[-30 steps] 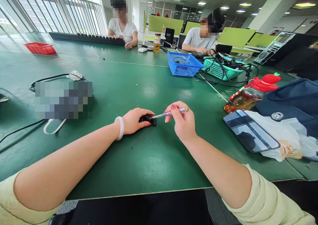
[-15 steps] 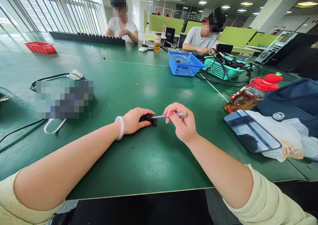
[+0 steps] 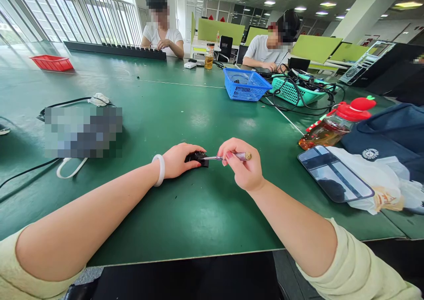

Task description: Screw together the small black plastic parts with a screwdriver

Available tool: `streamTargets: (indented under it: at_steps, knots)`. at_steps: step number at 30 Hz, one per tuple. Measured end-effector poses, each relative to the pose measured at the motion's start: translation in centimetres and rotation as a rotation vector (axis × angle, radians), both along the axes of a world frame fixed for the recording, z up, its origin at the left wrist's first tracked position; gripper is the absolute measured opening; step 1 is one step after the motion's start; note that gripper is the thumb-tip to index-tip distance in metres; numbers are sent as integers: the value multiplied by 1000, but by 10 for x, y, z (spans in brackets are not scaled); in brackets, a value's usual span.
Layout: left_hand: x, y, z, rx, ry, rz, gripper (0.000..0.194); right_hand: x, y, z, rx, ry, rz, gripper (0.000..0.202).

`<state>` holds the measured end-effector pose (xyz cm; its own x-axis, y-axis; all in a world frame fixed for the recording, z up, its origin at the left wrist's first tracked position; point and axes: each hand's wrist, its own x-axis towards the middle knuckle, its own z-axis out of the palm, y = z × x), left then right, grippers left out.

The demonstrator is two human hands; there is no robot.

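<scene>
My left hand rests on the green table, its thumb and fingers closed around a small black part. The part lies on the tabletop, mostly covered by that hand, and its exact kind cannot be made out. In my right hand is a screwdriver with a translucent purple handle, gripped between thumb and fingers. It lies nearly level, pointing left, and its thin shaft reaches the right side of the black part. Whether the tip sits in a screw is too small to see.
To the left is a blurred-out object with a black cable. Blue basket, teal basket and tangled cables stand farther back. On the right are a red-lidded bottle, a phone and a dark bag. Two people sit across the table.
The screwdriver handle has turned or shifted very slightly in my right hand. The left hand still holds the black part in the same place.
</scene>
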<state>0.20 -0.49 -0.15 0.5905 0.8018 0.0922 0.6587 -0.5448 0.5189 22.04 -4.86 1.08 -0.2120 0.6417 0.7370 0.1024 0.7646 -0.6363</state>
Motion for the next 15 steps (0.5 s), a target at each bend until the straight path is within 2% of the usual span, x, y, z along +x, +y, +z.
streamTargets:
  at_steps: [8, 12, 15]
  knots:
    - [1, 0, 0, 13, 2, -5, 45, 0, -1, 2, 65, -35, 8, 22]
    - [1, 1, -1, 8, -2, -1, 45, -4, -4, 2, 206, -160, 53, 17]
    - [1, 0, -1, 11, -1, 3, 46, -11, -7, 0, 374, -356, 92, 15]
